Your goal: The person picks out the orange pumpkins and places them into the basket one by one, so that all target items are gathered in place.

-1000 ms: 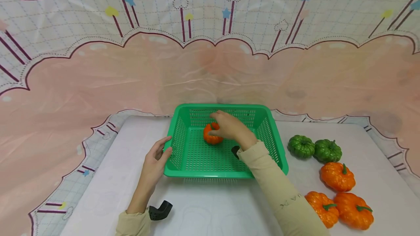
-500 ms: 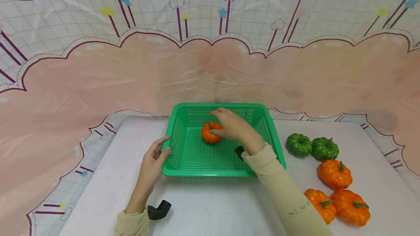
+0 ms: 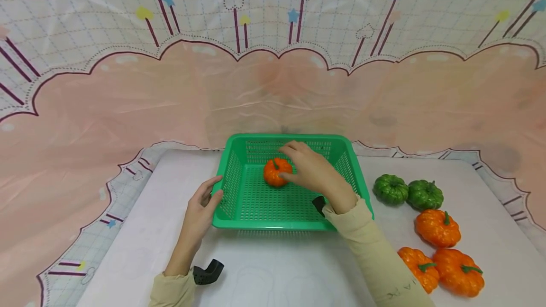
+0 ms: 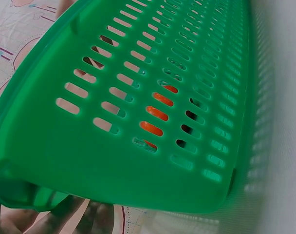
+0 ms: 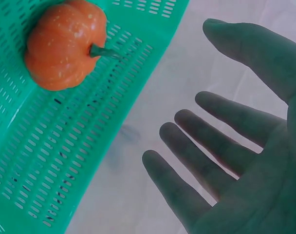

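Note:
A small orange pumpkin (image 3: 273, 174) with a green stem lies in the green plastic basket (image 3: 273, 224). My right hand (image 3: 314, 168) hovers over the basket, just to the right of the pumpkin. In the right wrist view, the fingers of that hand (image 5: 245, 156) are spread and hold nothing; the pumpkin (image 5: 63, 46) is apart from them. At the basket's left rim is my left hand (image 3: 202, 207), its thumb and fingertips touching the rim. From the left wrist view, orange shows through slots in the basket wall (image 4: 80, 156), with fingers below the rim.
To the basket's right are two green pumpkins (image 3: 390, 189) (image 3: 425, 194). Nearer me lie three orange pumpkins (image 3: 438, 229) (image 3: 420, 269) (image 3: 458, 273). A black wrist device (image 3: 208, 272) sits by my left cuff. Patterned cloth (image 3: 273, 94) hangs behind the white table (image 3: 273, 269).
My right hand has drawn back to the right, away from the orange pumpkin, which stays in the basket and is now less covered. My left hand has kept its place at the rim.

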`<state>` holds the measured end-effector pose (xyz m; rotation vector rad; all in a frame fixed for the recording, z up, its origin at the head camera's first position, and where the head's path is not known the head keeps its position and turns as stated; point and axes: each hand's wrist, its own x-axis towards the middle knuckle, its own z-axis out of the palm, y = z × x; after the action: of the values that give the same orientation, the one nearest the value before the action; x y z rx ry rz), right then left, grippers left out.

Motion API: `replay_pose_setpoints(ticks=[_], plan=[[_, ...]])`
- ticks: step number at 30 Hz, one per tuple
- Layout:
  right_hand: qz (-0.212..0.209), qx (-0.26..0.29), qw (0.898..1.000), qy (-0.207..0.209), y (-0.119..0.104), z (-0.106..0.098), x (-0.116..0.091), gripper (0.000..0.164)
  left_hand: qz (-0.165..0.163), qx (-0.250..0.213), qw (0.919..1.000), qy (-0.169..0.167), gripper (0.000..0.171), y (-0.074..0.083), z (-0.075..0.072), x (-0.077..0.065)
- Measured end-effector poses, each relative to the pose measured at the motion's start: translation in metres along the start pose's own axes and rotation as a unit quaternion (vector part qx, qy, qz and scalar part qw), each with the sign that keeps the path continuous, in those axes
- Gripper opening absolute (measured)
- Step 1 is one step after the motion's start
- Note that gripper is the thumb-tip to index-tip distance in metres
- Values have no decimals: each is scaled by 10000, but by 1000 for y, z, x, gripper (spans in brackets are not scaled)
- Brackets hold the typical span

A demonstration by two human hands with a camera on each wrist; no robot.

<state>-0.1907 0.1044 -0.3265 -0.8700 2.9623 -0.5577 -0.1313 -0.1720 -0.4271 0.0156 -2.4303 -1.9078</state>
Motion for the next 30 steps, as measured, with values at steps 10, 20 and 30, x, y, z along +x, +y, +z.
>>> replay_pose_setpoints(ticks=[10,20,30], plan=[[-93,-39,9995,303,0,-2,-17,55,-70,10,10000,-1,43,1,0,0],[-378,-212,9974,571,-1,0,-32,53,-119,32,9999,60,43,1,0,-1],[-577,-300,9946,803,-1,-1,-45,54,-36,39,10000,68,43,0,1,0]])
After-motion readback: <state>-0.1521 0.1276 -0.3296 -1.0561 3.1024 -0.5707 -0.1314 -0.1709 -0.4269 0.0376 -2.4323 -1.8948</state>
